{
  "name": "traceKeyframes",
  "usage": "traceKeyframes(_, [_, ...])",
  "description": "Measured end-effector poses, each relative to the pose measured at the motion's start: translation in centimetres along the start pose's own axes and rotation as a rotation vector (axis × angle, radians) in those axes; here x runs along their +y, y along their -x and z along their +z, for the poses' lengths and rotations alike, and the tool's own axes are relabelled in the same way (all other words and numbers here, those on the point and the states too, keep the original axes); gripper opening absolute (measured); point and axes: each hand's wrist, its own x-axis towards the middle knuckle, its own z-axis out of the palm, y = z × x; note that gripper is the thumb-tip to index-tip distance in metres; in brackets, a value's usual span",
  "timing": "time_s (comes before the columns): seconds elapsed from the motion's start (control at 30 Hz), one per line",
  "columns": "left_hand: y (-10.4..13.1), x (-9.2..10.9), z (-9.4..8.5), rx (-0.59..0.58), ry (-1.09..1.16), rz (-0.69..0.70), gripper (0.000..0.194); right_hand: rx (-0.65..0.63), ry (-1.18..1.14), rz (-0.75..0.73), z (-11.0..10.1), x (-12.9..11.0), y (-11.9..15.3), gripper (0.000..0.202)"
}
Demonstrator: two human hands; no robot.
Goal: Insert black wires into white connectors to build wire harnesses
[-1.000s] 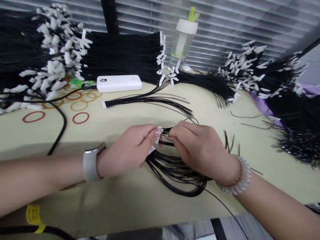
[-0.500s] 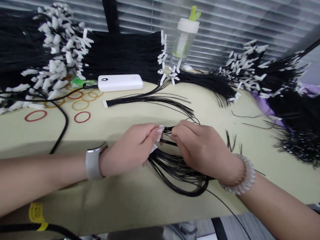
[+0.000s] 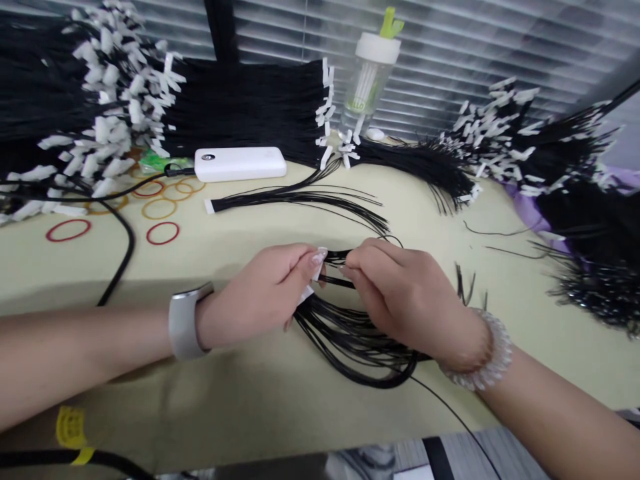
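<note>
Two hands met at the centre of the surface (image 3: 240,407), over a loop of thin black wires (image 3: 360,337). Left hand (image 3: 263,293): fingers pinched together on a small white connector (image 3: 316,265) at the wires' end; pale band on the wrist. Right hand (image 3: 405,293): fingers closed on the black strands just at 3 o'clock of the connector, touching them; clear coil bracelet (image 3: 480,360) on the wrist. Wires: held ends at the middle of the view, the slack curving toward 6 o'clock and lying on the surface beneath the right palm.

Other items: one loose wire bundle (image 3: 300,199) with a white end, at 12 o'clock of the hands, apart from them. White power bank (image 3: 240,163) at 11 o'clock, a black cable (image 3: 123,257) running from its side toward 8 o'clock. Rubber bands (image 3: 163,233), red and yellow, at 10 o'clock. Clear bottle (image 3: 367,77) with white lid at 12 o'clock, against the blinds. Heaped black wires with white connectors, piled at 10 o'clock (image 3: 100,120) and at 2 o'clock (image 3: 525,153). Yellow tag (image 3: 67,427) at 8 o'clock, near the surface's edge.
</note>
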Motion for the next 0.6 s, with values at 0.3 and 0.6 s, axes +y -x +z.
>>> traceKeyframes(0.3, [0.01, 0.2, 0.06, -0.008, -0.016, 0.006, 0.034, 0.015, 0.061, 0.009, 0.45, -0.4, -0.16, 0.012])
traceKeyframes(0.6, [0.19, 0.07, 0.25, 0.055, -0.016, 0.034, 0.034, 0.0, 0.042, 0.032, 0.47, -0.49, -0.41, 0.014])
